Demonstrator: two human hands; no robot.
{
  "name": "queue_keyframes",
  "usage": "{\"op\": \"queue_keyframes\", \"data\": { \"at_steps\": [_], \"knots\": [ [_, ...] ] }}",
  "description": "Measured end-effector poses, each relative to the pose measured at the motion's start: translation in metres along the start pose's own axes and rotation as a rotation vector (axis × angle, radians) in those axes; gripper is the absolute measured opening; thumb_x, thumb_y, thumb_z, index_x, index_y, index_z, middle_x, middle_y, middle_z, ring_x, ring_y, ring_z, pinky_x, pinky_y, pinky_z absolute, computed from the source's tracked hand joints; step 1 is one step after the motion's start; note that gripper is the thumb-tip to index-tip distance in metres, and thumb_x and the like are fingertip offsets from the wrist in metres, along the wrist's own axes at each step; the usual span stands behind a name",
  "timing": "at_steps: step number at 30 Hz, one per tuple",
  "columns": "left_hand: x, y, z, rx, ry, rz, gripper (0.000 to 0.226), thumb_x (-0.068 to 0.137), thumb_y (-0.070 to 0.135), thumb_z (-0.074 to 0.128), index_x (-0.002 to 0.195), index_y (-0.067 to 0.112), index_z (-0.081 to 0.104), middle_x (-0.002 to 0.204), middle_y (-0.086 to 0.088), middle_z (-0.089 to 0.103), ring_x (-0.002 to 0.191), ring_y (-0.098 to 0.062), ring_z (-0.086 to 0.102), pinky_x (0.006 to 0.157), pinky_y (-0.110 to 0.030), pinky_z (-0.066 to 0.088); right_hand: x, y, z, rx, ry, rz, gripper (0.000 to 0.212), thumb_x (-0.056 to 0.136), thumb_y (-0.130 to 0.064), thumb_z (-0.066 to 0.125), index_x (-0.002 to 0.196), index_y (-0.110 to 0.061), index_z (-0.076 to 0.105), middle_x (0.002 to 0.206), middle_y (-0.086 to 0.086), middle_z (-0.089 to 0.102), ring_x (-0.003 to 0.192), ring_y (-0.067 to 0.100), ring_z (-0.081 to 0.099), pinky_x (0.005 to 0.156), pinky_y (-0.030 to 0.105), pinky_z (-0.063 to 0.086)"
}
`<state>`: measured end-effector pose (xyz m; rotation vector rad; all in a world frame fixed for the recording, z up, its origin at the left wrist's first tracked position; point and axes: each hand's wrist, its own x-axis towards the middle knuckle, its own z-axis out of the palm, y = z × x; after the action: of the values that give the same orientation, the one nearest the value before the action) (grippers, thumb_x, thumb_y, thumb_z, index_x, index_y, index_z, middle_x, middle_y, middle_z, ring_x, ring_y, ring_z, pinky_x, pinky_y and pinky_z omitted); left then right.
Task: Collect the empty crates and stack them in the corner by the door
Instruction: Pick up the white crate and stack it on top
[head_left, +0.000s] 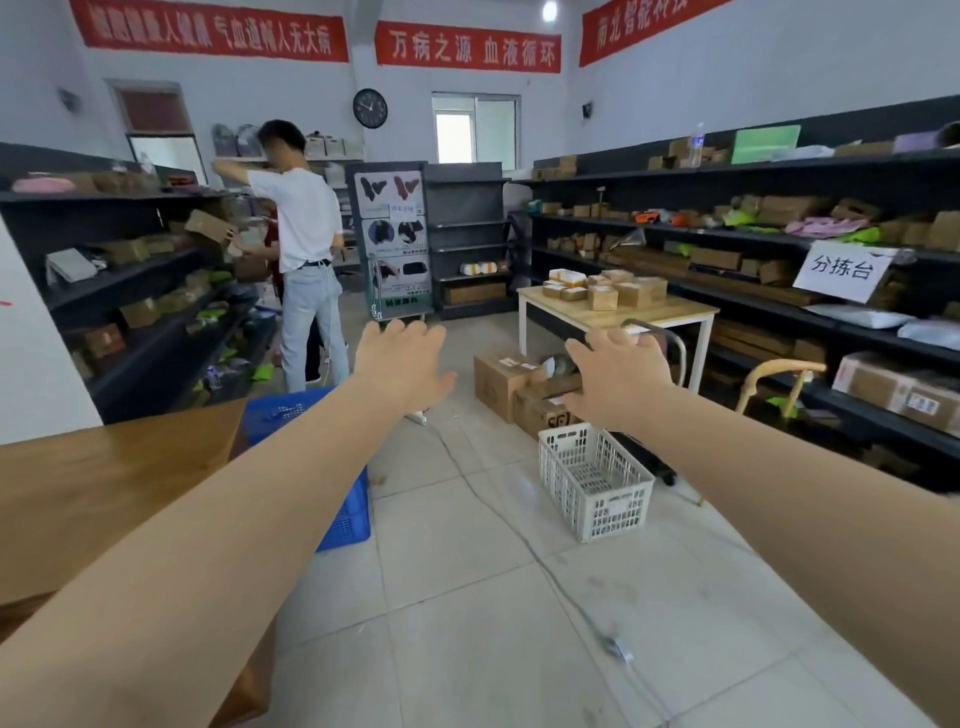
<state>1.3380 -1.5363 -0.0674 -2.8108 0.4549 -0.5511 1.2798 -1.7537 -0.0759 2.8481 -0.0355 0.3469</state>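
Nothing is collected yet, I judge: my left hand (400, 358) and right hand (618, 376) reach forward with fingers spread, holding nothing. The white crate (595, 480) sits empty on the floor to the right; the blue crate (332, 467) stands at left beside the wooden surface (104, 493). Cardboard boxes (511, 384) lie just beyond the white crate, a cable (524, 540) crosses the tiles, and a person (306, 249) works at the far shelves.

分拣台 sign (842, 270) (shelf-hung); 万病之源 banner (467, 48)
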Motion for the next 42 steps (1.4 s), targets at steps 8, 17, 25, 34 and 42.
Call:
{"op": "queue_keyframes", "data": {
  "at_steps": [8, 17, 25, 34, 42],
  "knots": [
    [0.126, -0.015, 0.073, 0.023, -0.058, -0.03, 0.059, 0.093, 0.051, 0.043, 0.142, 0.018, 0.039, 0.139, -0.006, 0.049, 0.128, -0.028, 0.043, 0.103, -0.042, 0.033, 0.152, 0.009, 0.059, 0.041, -0.033, -0.046, 0.062, 0.095, -0.046, 0.048, 0.147, -0.018, 0.031, 0.146, 0.008, 0.038, 0.135, 0.031, 0.035, 0.105, 0.047, 0.032],
    [0.294, -0.031, 0.154, -0.013, -0.121, -0.096, 0.051, 0.093, 0.048, 0.045, 0.134, 0.018, 0.045, 0.133, -0.005, 0.051, 0.122, -0.027, 0.046, 0.095, -0.039, 0.036, 0.34, 0.031, 0.123, 0.094, -0.023, -0.018, 0.054, 0.095, -0.045, 0.046, 0.141, -0.018, 0.037, 0.142, 0.009, 0.041, 0.133, 0.03, 0.035, 0.104, 0.046, 0.033],
    [0.432, -0.043, 0.238, -0.014, -0.143, -0.024, 0.056, 0.093, 0.049, 0.044, 0.14, 0.019, 0.041, 0.137, -0.004, 0.049, 0.127, -0.027, 0.043, 0.098, -0.039, 0.034, 0.467, 0.044, 0.192, 0.082, -0.118, 0.056, 0.061, 0.095, -0.043, 0.045, 0.148, -0.019, 0.028, 0.147, 0.009, 0.036, 0.136, 0.031, 0.032, 0.107, 0.048, 0.028],
    [0.603, -0.058, 0.323, -0.043, -0.154, 0.155, 0.061, 0.095, 0.052, 0.04, 0.147, 0.022, 0.032, 0.148, -0.002, 0.04, 0.135, -0.025, 0.037, 0.105, -0.041, 0.029, 0.595, 0.04, 0.263, 0.076, -0.225, 0.249, 0.066, 0.095, -0.047, 0.045, 0.151, -0.019, 0.023, 0.151, 0.008, 0.032, 0.139, 0.03, 0.028, 0.108, 0.047, 0.028],
    [0.728, -0.013, 0.391, -0.04, -0.147, 0.345, 0.06, 0.092, 0.053, 0.043, 0.144, 0.023, 0.036, 0.144, -0.001, 0.044, 0.131, -0.025, 0.041, 0.101, -0.04, 0.031, 0.667, 0.073, 0.328, 0.11, -0.314, 0.426, 0.068, 0.094, -0.048, 0.046, 0.151, -0.02, 0.024, 0.153, 0.008, 0.03, 0.14, 0.03, 0.027, 0.11, 0.048, 0.025]
  ]
}}
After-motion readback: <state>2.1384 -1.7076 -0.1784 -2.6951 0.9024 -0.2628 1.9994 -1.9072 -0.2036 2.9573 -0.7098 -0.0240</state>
